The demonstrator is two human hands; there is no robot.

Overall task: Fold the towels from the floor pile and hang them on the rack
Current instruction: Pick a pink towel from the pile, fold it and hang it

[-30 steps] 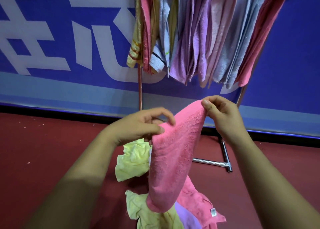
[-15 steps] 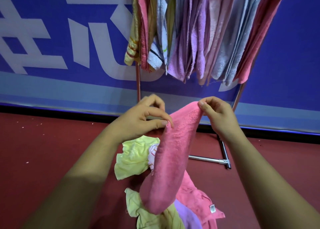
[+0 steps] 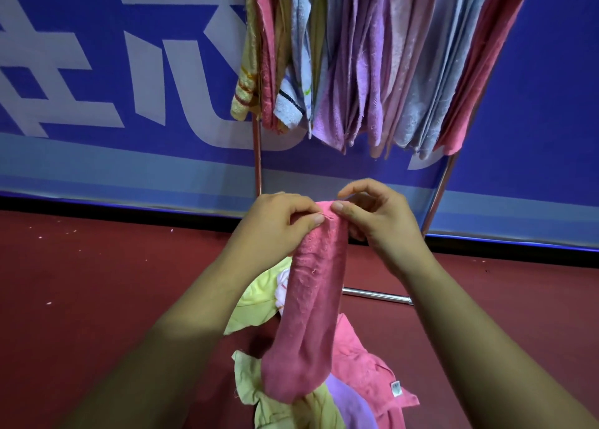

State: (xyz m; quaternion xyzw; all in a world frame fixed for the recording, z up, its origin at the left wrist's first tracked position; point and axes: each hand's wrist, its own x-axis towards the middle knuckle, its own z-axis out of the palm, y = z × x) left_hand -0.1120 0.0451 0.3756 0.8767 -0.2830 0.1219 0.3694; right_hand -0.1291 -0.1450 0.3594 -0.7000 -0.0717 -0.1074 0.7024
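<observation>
A pink towel [image 3: 311, 302] hangs folded lengthwise in front of me, a narrow strip over the floor pile. My left hand [image 3: 275, 227] pinches its top edge from the left, and my right hand [image 3: 379, 214] pinches the same edge from the right, thumbs nearly touching. Below lies the floor pile [image 3: 327, 380] of yellow-green, pink, lilac and white towels. The metal rack [image 3: 257, 159] stands behind, with several hanging towels [image 3: 363, 72] in yellow, pink, blue and lilac packed along its top.
A blue banner wall [image 3: 129, 104] with large white shapes stands close behind the rack. The rack's chrome foot bar [image 3: 376, 295] lies on the dark red floor [image 3: 97, 282] just right of the pile.
My two hands have come together, bringing the towel's top corners to meet. The towel has gone from a wide drape to a narrow folded strip.
</observation>
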